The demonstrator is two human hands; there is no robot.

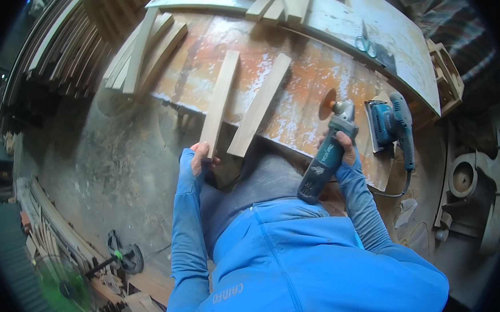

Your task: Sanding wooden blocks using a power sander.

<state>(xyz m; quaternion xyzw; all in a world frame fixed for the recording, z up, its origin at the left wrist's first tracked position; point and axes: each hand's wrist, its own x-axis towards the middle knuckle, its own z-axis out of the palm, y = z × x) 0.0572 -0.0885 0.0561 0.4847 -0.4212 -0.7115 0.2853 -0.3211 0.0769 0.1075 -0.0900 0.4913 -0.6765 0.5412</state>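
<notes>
My left hand point(202, 159) is closed round the near end of a pale wooden slat point(221, 100), thumb on top. The slat's far part rests on the worn, orange-stained workbench point(198, 50). To its right lies a second wooden slat point(261, 105), its near end jutting past the bench edge, with no hand on it. My right hand point(344, 144) grips a teal and black angle grinder point(325, 163). The brown sanding disc point(327, 104) at its head stands edge-up over the right part of the bench, apart from both slats.
Right of the grinder a blue sheet sander point(386, 123) lies on the bench, its cord trailing down. Scissors point(364, 41) and more slats point(281, 4) sit on the far pale board point(391, 27). Slats point(146, 53) lie at the bench's left. A green fan point(66, 288) stands lower left.
</notes>
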